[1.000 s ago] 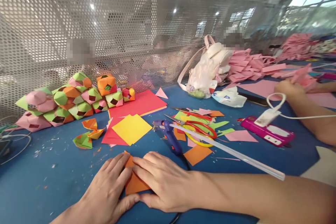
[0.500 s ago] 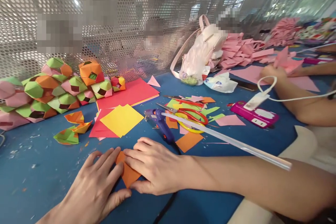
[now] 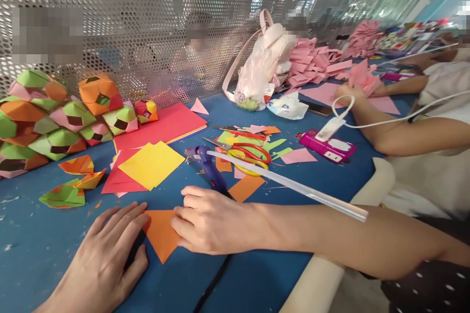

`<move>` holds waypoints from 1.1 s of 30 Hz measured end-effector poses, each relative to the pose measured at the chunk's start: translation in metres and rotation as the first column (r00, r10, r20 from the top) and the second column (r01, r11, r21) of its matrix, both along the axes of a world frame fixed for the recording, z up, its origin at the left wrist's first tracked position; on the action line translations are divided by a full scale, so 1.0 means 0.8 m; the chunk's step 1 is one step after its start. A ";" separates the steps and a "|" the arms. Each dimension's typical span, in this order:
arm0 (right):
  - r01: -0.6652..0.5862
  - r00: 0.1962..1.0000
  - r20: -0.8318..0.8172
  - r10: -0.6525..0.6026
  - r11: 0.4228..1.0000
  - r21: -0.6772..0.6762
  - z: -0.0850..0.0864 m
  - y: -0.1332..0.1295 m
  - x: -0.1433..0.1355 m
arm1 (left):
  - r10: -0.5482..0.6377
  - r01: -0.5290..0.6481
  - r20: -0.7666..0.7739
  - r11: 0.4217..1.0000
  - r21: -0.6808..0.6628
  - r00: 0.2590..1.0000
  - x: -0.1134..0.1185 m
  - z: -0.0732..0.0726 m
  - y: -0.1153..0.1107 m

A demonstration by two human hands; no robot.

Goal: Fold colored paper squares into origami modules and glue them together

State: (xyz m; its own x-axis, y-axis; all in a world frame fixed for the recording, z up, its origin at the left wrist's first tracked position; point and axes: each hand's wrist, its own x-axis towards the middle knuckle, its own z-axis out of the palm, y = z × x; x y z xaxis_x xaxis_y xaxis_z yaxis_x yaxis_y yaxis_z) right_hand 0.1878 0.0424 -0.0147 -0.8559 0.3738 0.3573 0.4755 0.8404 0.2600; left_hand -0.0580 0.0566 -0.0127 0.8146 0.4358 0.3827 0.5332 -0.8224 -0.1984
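Note:
An orange paper [image 3: 161, 234], seen as a triangle pointing toward me, lies on the blue table between my hands. My left hand [image 3: 110, 249] rests on the table with its fingers spread, the fingertips touching the paper's left corner. On the right, my right hand [image 3: 209, 220] has its fingers curled together over the paper's right corner, thumb mostly hidden. Just beyond are a stack of yellow squares [image 3: 151, 165] on red ones [image 3: 112, 182], and a purple glue gun [image 3: 211, 168] with a long clear stick. Folded orange and green pieces [image 3: 66, 194] lie at the left.
Scissors [image 3: 253, 154] lie among paper scraps. Folded paper balls [image 3: 99, 95] are piled at the back left beside red sheets [image 3: 165, 124]. A pink bag [image 3: 275, 49], a magenta power strip [image 3: 326, 146] and a person's hands [image 3: 347, 95] holding pink paper are at the right.
The view has shifted right. My hands have moved apart, and more of the orange paper shows between them, now as a triangle with a straight far edge. The person's forearms and clothing show more.

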 end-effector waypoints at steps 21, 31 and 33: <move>-0.094 0.647 -0.596 -0.475 0.727 -0.681 -0.004 -0.006 -0.005 | 0.595 -0.081 0.332 0.560 -0.824 0.732 0.018 0.021 -0.028; -0.146 0.658 -0.613 -0.437 0.725 -0.673 0.004 -0.007 -0.007 | 0.692 0.253 0.351 0.245 -0.936 0.631 0.024 0.023 -0.027; -0.206 0.652 -0.604 -0.459 0.659 -0.723 0.009 -0.010 -0.005 | 0.692 0.202 0.339 0.274 -0.940 0.637 0.027 0.023 -0.028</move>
State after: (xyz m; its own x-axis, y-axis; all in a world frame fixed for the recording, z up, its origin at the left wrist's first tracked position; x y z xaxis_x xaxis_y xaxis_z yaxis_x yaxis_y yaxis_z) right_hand 0.1834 0.0342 -0.0078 -0.3743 0.8518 0.3665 0.3270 0.4911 -0.8074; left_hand -0.0362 0.0342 0.0056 0.3226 0.9388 -0.1205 0.3214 0.0111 0.9469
